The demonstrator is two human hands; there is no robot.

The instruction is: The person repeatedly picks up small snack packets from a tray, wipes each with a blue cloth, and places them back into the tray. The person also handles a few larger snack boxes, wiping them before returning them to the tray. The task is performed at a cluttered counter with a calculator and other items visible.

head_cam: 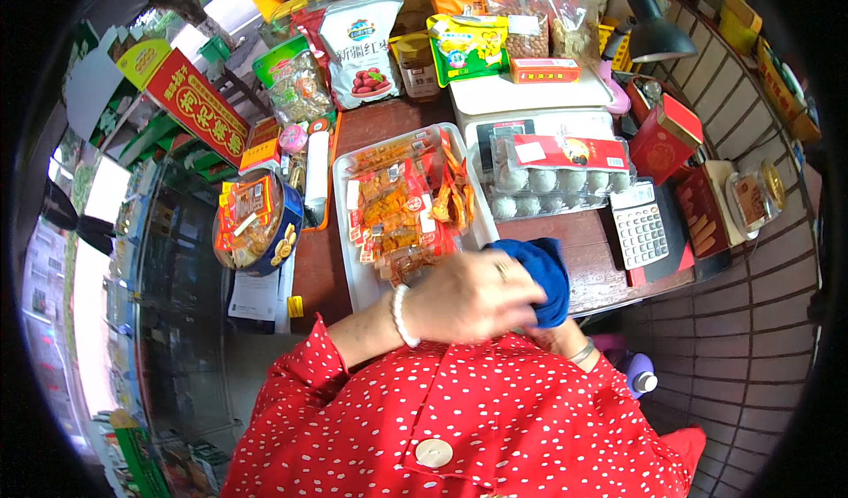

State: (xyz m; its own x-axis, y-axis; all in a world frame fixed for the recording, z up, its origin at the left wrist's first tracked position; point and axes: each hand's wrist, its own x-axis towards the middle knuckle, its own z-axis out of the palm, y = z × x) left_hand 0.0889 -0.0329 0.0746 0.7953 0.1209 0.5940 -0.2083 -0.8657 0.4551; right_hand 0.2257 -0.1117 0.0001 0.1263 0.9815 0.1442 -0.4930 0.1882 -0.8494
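Observation:
A bundled dark blue cloth [546, 272] is held close in front of my body, over the front edge of the table. My right hand [546, 332] is behind and under it, mostly hidden, with a metal bangle at the wrist. Across the front of the cloth lies my left hand [474, 296], blurred, wearing a ring and a white bead bracelet. Its fingertips reach the cloth, but whether they grip it is unclear. Just beyond my left hand, a white plastic tray [343, 233] holds red and orange packaged snacks [401, 213].
Clear cartons of eggs [563, 180] and a white calculator [639, 233] stand to the right. A blue tin [285, 226] with snack packets is at left. Behind are a honey jar [417, 70], bags of dried food [363, 54] and a black desk lamp [656, 34].

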